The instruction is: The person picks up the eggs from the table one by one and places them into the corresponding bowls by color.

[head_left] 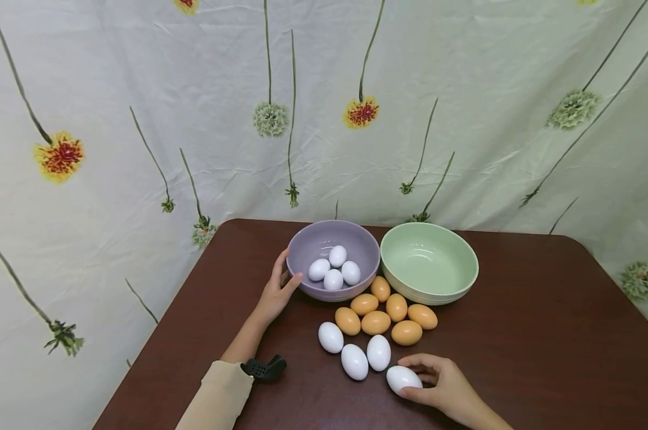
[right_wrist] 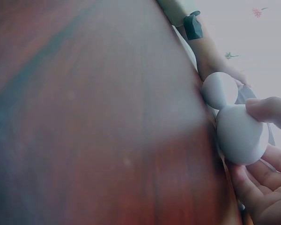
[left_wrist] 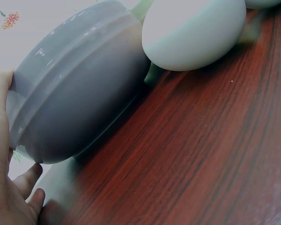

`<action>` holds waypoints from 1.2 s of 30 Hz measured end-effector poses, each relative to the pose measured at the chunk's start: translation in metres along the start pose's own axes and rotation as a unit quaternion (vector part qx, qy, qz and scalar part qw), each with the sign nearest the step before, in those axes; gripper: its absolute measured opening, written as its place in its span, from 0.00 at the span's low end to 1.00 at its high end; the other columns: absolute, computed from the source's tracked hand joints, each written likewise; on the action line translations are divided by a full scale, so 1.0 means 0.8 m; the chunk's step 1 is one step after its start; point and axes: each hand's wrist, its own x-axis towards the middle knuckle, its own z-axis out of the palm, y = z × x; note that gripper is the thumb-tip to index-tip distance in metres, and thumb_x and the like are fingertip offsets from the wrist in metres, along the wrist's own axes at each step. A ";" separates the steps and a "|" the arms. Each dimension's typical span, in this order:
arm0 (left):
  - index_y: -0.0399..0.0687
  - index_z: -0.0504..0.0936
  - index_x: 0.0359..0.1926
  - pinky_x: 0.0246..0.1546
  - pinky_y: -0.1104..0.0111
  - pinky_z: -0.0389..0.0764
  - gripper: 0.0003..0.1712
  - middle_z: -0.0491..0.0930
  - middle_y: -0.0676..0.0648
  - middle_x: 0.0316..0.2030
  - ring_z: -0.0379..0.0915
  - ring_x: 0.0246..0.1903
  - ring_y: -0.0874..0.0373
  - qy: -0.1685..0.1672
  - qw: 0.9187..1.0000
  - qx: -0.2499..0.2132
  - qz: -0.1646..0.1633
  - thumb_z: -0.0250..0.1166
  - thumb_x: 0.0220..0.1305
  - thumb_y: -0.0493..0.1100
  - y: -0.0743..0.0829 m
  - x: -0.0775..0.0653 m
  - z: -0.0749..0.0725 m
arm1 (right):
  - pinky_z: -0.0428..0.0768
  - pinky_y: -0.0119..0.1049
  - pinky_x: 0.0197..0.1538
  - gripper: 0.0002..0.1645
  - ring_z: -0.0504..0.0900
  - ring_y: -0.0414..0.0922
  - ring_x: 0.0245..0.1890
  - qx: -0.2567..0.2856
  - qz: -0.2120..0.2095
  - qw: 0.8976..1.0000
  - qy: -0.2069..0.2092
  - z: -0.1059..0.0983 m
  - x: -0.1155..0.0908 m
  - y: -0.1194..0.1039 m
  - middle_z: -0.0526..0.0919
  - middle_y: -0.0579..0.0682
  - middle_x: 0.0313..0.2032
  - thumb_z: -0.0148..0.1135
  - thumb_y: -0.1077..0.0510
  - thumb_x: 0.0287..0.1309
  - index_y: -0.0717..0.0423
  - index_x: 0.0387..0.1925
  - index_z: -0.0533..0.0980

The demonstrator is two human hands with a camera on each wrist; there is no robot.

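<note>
My right hand pinches a white egg between thumb and fingers, low over the front of the table. In the right wrist view the thumb lies on the near side of this egg. My left hand holds the left side of a purple bowl, its thumb at the rim. The left wrist view shows its fingers against the bowl's outer wall. Several white eggs lie inside that bowl. Three more white eggs rest on the table, left of my right hand.
A light green bowl with nothing in it stands right beside the purple one. Several orange-brown eggs lie clustered in front of both bowls. The dark wooden table ends at a flower-patterned cloth behind.
</note>
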 end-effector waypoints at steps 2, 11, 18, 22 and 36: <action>0.43 0.44 0.77 0.64 0.46 0.59 0.42 0.45 0.34 0.74 0.50 0.69 0.35 0.000 1.000 0.002 -0.001 0.57 0.71 0.40 0.000 -0.001 0.000 | 0.81 0.32 0.43 0.23 0.81 0.36 0.40 0.005 0.005 1.000 -0.001 -0.001 0.001 -0.002 0.83 0.57 0.44 0.74 0.62 0.50 0.71 0.47 0.78; 0.44 0.45 0.77 0.64 0.46 0.59 0.41 0.46 0.34 0.74 0.51 0.69 0.36 0.001 1.000 0.002 -0.001 0.57 0.71 0.40 0.002 -0.001 0.000 | 0.81 0.33 0.42 0.23 0.82 0.38 0.40 0.030 -0.009 0.999 -0.001 -0.007 0.011 -0.016 0.82 0.59 0.44 0.72 0.66 0.51 0.74 0.47 0.77; 0.43 0.44 0.77 0.64 0.46 0.59 0.41 0.45 0.35 0.74 0.50 0.70 0.36 0.000 1.000 0.001 0.002 0.57 0.71 0.39 0.000 -0.001 -0.001 | 0.81 0.33 0.43 0.22 0.83 0.39 0.40 0.028 -0.022 0.999 0.001 -0.014 0.022 -0.026 0.81 0.62 0.46 0.72 0.67 0.51 0.74 0.47 0.77; 0.43 0.44 0.77 0.64 0.46 0.59 0.41 0.45 0.35 0.74 0.50 0.69 0.35 0.000 1.000 0.003 0.001 0.57 0.72 0.39 0.002 -0.002 -0.001 | 0.81 0.32 0.43 0.22 0.83 0.39 0.40 0.021 -0.034 0.999 0.004 -0.019 0.032 -0.035 0.81 0.64 0.46 0.72 0.68 0.51 0.73 0.47 0.77; 0.42 0.44 0.76 0.64 0.45 0.59 0.41 0.45 0.33 0.74 0.50 0.69 0.35 -0.001 1.000 0.001 0.002 0.57 0.71 0.39 0.002 -0.002 0.000 | 0.82 0.35 0.41 0.23 0.84 0.42 0.40 0.027 -0.030 0.999 0.016 -0.036 0.070 -0.063 0.81 0.64 0.46 0.72 0.68 0.50 0.72 0.49 0.77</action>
